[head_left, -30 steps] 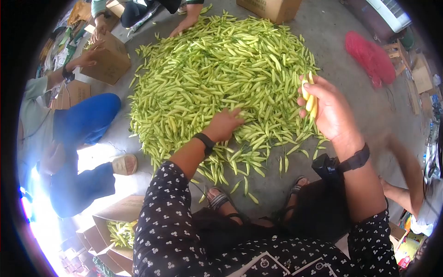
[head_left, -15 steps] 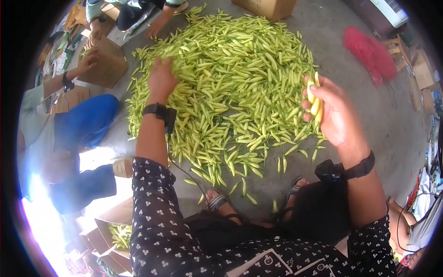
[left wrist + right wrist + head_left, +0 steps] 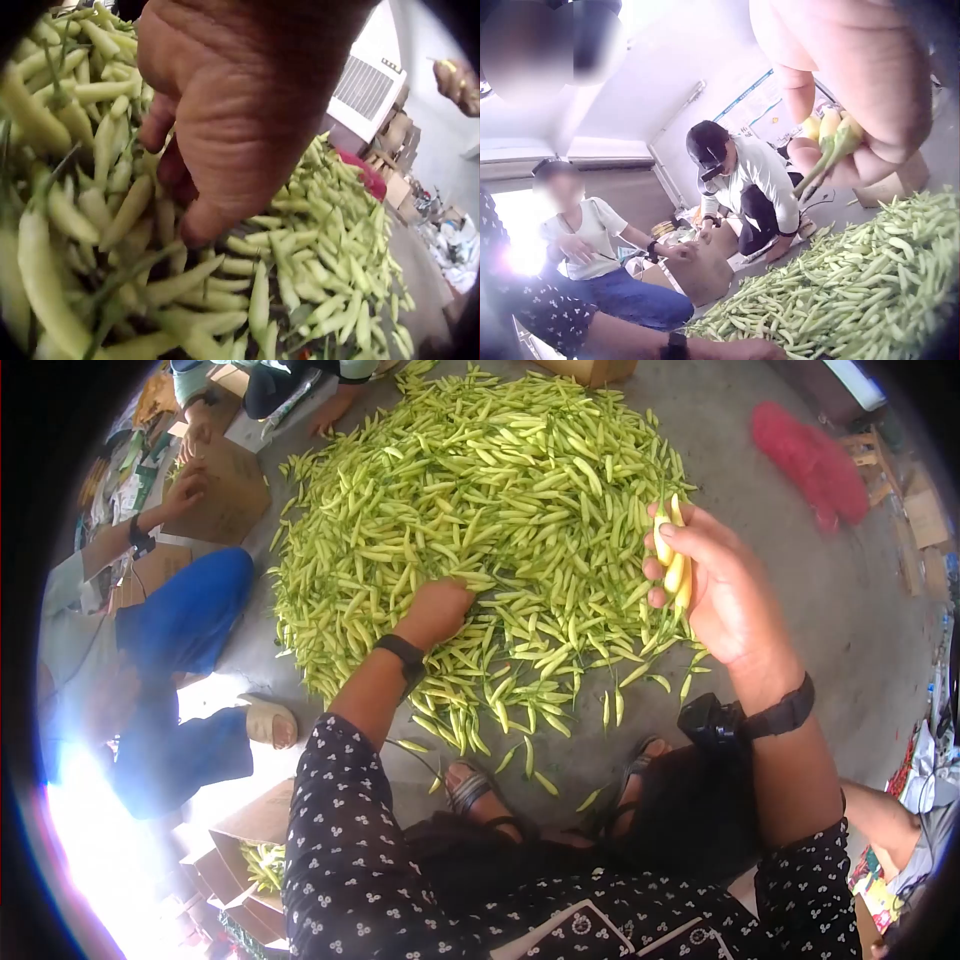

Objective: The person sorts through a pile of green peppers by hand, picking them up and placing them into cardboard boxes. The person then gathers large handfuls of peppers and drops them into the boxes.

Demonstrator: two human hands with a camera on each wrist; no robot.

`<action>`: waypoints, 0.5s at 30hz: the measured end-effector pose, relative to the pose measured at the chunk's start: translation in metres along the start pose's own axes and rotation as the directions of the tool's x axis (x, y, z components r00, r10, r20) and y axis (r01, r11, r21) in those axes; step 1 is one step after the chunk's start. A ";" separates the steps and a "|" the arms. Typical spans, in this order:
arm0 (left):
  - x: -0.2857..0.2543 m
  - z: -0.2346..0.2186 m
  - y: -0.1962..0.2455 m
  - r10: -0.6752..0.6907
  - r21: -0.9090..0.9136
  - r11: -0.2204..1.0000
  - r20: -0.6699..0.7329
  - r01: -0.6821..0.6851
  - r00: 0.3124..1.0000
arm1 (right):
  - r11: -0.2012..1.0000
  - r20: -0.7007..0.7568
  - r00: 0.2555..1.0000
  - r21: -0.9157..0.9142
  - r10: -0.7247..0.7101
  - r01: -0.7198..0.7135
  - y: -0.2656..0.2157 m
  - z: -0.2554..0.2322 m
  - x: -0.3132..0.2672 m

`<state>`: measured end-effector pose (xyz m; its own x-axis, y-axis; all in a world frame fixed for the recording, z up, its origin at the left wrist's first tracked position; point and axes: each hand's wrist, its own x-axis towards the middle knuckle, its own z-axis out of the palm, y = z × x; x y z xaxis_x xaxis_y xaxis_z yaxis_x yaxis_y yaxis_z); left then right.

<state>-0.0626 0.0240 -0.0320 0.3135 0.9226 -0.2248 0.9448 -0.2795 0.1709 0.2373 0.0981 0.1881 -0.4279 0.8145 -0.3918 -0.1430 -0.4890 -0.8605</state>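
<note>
A wide heap of pale green-yellow chili peppers [image 3: 520, 490] lies on the floor. The left hand [image 3: 437, 612] is down at the near middle of the heap; in the left wrist view this hand [image 3: 225, 127] has bent fingers among the peppers, and whether they grip one is hidden. Raised at the heap's right edge, the right hand [image 3: 715, 585] holds several yellowish peppers [image 3: 676, 565] between thumb and fingers. In the right wrist view the right hand [image 3: 862, 97] grips these peppers [image 3: 832, 127] with their green stems pointing down.
At left, two people sit or crouch around a cardboard box [image 3: 225, 490]. Another box [image 3: 590, 368] stands beyond the heap. A box with peppers [image 3: 262, 865] is at lower left, a red bag [image 3: 810, 465] at upper right. Sandalled feet [image 3: 475, 790] are near the heap's front.
The left hand went from the near middle to the heap's left side, then back toward the near middle. The right hand stays at the right edge, still holding its peppers.
</note>
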 end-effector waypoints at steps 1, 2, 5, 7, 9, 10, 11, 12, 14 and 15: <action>0.000 0.004 0.000 0.036 0.021 0.999 -0.063 -0.035 0.997 | 1.000 0.007 1.000 -0.002 -0.003 0.003 0.000 -0.001 0.001; -0.001 0.008 0.000 0.039 0.019 0.999 -0.061 -0.038 0.997 | 1.000 0.012 1.000 -0.004 -0.005 0.005 0.001 -0.001 0.000; 0.005 0.007 -0.002 0.056 0.057 0.997 -0.017 -0.054 0.998 | 1.000 -0.014 1.000 -0.009 -0.015 0.015 0.000 -0.003 -0.002; 0.013 -0.011 -0.004 -0.191 -0.424 0.896 -0.093 0.135 0.977 | 1.000 -0.024 1.000 -0.004 -0.018 0.018 0.000 -0.005 -0.004; 0.019 -0.032 -0.007 -0.302 -0.799 0.553 0.073 0.237 0.951 | 1.000 -0.047 0.999 0.008 0.000 0.001 0.000 -0.005 -0.005; 0.021 -0.036 -0.008 -0.305 -0.921 0.303 0.150 0.246 0.940 | 0.999 -0.016 0.999 0.004 -0.033 0.033 0.002 -0.004 -0.004; 0.021 -0.043 -0.003 -0.263 -0.963 0.176 0.154 0.204 0.952 | 0.998 0.013 0.998 -0.002 -0.064 0.064 0.004 -0.006 -0.001; 0.022 -0.048 0.001 -0.173 -0.975 0.166 0.119 0.148 0.978 | 0.997 0.093 0.993 -0.019 -0.073 0.075 0.006 -0.014 0.005; 0.020 -0.054 0.026 -0.132 -0.949 0.239 0.175 0.203 0.976 | 0.992 0.389 0.919 -0.075 -0.067 0.104 0.007 -0.033 0.020; 0.016 -0.063 0.047 -0.123 -0.891 0.362 0.244 0.272 0.962 | 0.997 0.125 0.989 0.014 -0.074 0.073 0.009 -0.008 0.011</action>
<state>-0.0190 0.0428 0.0333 0.2084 0.8571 -0.4711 0.3430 0.3870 0.8559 0.2385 0.1051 0.1735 -0.5246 0.8030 -0.2828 -0.1866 -0.4325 -0.8821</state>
